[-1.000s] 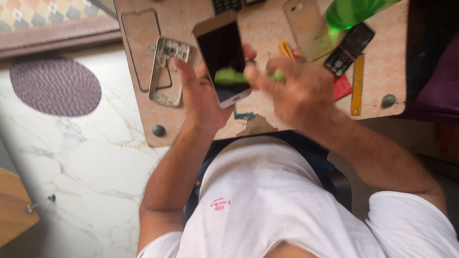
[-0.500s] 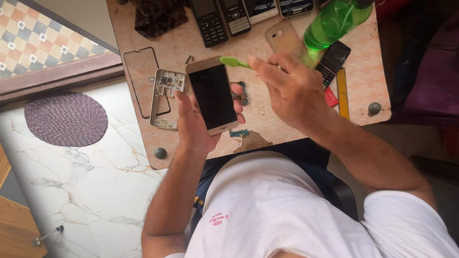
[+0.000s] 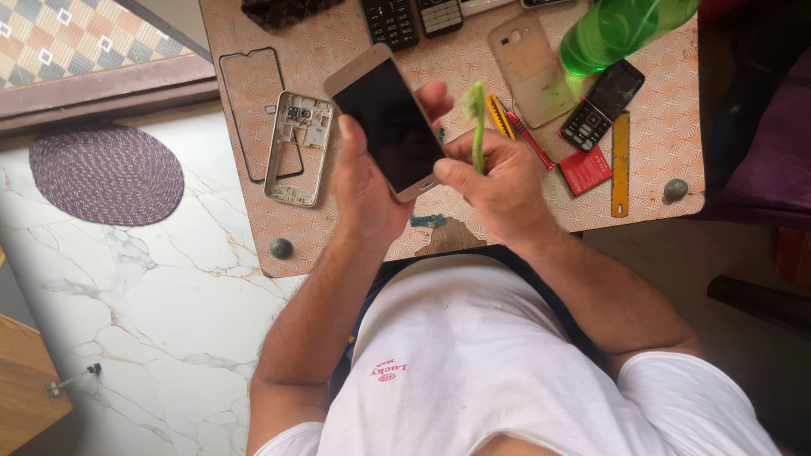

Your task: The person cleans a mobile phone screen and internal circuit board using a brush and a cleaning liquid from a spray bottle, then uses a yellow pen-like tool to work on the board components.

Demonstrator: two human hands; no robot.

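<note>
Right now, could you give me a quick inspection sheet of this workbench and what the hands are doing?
Surface: small patterned table, crowded.
Job's things: gold smartphone, screen dark, in the left hand; green brush upright in the right hand.
Clutter: bare phone frame, thin bezel, back cover, keypad phones, green bottle, yellow ruler, red card.
Grippers: both hands closed on their things.
Cables: nothing seen.
Surroundings: marble floor, round purple mat.

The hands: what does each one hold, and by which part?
The left hand grips the smartphone by its lower end, screen up. The right hand holds a green brush by its handle's lower part.
</note>
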